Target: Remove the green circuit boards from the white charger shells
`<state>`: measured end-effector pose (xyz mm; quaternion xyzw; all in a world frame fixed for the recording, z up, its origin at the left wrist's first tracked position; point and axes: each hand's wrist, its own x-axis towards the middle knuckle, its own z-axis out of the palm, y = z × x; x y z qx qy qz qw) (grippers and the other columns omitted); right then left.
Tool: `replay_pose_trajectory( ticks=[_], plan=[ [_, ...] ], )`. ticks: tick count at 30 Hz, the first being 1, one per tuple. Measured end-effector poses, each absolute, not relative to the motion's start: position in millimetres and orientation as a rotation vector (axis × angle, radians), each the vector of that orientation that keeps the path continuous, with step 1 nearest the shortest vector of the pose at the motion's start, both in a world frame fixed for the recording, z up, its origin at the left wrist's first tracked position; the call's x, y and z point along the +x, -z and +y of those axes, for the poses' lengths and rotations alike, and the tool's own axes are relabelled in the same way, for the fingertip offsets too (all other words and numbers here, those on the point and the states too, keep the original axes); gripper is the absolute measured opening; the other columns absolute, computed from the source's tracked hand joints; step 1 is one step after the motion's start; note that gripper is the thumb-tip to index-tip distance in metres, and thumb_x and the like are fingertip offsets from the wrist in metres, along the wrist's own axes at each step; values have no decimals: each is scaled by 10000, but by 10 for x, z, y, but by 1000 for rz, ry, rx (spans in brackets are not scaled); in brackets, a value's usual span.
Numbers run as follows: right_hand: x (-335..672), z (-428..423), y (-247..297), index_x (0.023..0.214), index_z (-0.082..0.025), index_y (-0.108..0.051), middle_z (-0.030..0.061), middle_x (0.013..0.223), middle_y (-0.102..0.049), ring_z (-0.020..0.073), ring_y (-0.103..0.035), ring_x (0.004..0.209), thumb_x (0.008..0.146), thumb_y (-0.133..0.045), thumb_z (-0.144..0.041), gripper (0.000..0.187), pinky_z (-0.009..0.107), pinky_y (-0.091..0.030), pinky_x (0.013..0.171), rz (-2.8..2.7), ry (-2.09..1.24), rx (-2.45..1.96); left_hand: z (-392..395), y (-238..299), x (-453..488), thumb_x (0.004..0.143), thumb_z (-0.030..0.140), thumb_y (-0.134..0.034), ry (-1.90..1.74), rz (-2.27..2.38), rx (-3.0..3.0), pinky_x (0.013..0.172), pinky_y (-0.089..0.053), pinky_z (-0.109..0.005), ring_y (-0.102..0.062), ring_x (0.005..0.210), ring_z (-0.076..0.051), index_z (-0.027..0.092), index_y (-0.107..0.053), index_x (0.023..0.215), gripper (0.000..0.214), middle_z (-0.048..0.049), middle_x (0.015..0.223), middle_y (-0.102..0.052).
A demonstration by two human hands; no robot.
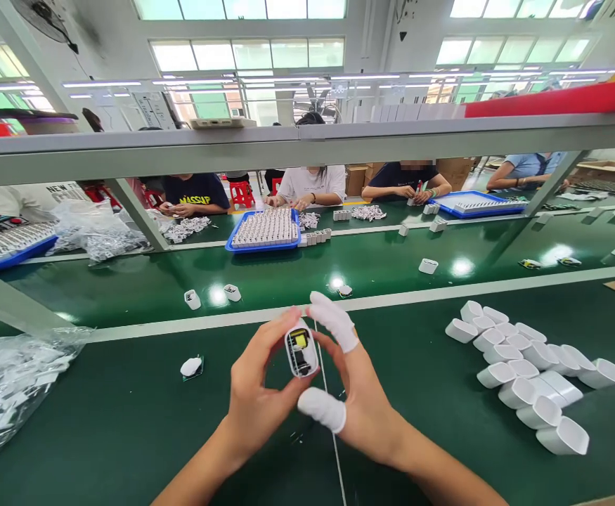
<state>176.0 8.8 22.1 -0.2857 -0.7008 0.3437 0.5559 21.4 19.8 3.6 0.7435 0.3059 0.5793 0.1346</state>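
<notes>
**Housing filled with a board, open end uncovered**

A white housing is held at the centre of the frame; a circuit board is judged to be seated inside already, while the open end is not yet covered. The housing is pinched between the thumb and fingertips of the left hand. The right hand, its thumb and one finger sheathed in white finger cots, is curved wide around the other side; whether the housing is touched by a bare finger cannot be told. More housings are clustered at the right, and no boards can be made out in them, so those seem left to be filled. A loose board is seen at left. Beyond, scattered pieces are carried on the green belt, and a blue tray is filled with units at upper centre.
</notes>
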Motion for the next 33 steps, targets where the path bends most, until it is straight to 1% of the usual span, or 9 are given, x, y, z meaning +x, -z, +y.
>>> replay_pose_trajectory(
  ticks=[2,4,7,12,16,19,23,26,33],
  plan=[
    [1739,140,-233,1362,-260,-449,109,1367,-530,227,-547,1239,839,-700,-382,593,413,-477,1045,-1512,-1163,-701,262,3,241,792,43,-679,-1755,863,2240,1038,-540,-360,-565,1276,-236,203,-501,1358,615,-91,1307,-618],
    [1730,182,-253,1295,-242,-519,95,1252,-621,216,-617,1139,805,-734,-398,557,394,-510,1003,-1407,-1409,-687,281,10,260,788,-13,-636,-1842,825,2376,1069,-512,-378,-551,1289,-234,171,-491,1367,625,-104,1296,-619],
    [1743,213,-273,1246,-243,-578,74,1172,-671,208,-656,1057,755,-778,-425,560,382,-525,978,-1343,-1522,-660,262,-24,261,778,-41,-623,-1894,819,2504,1063,-514,-354,-576,1250,-220,120,-496,1355,612,-123,1265,-624],
    [1822,208,-310,1189,-266,-660,45,1161,-694,196,-675,1006,802,-739,-378,411,353,-526,965,-1476,-1362,-729,248,-92,223,801,-19,-637,-1825,904,2600,1045,-527,-352,-593,1209,-216,84,-517,1316,538,-140,1214,-633],
    [1912,242,-367,1018,-243,-750,23,964,-751,186,-705,850,826,-710,-326,212,303,-559,848,-1507,-1307,-858,285,-94,202,799,-37,-645,-1791,908,2741,1061,-520,-383,-566,1240,-245,43,-532,1272,493,-157,1188,-633],
    [1961,314,-356,932,-235,-773,0,836,-753,172,-694,785,842,-680,-292,141,269,-545,795,-1590,-1260,-898,330,-76,182,806,-50,-628,-1686,884,2869,1058,-526,-408,-546,1267,-272,28,-542,1242,451,-164,1178,-639],
    [1944,434,-226,804,-188,-768,6,714,-709,161,-641,688,868,-602,-301,211,253,-507,691,-1722,-1064,-998,389,-22,176,843,-16,-600,-1548,958,2971,1019,-557,-408,-577,1236,-282,45,-546,1233,398,-157,1157,-661],
    [1892,493,-125,730,-156,-738,4,629,-636,130,-540,584,871,-538,-259,266,233,-433,586,-1754,-914,-1059,414,24,207,863,10,-585,-1532,1049,2988,989,-574,-383,-616,1186,-272,64,-553,1224,366,-137,1126,-679],
    [1912,371,-273,762,-176,-684,-23,647,-596,107,-455,567,882,-440,-153,272,216,-366,541,-1882,-894,-945,332,-68,230,844,-6,-572,-1690,1161,2804,971,-567,-394,-626,1136,-252,110,-543,1236,410,-125,1123,-656]
  ],
)
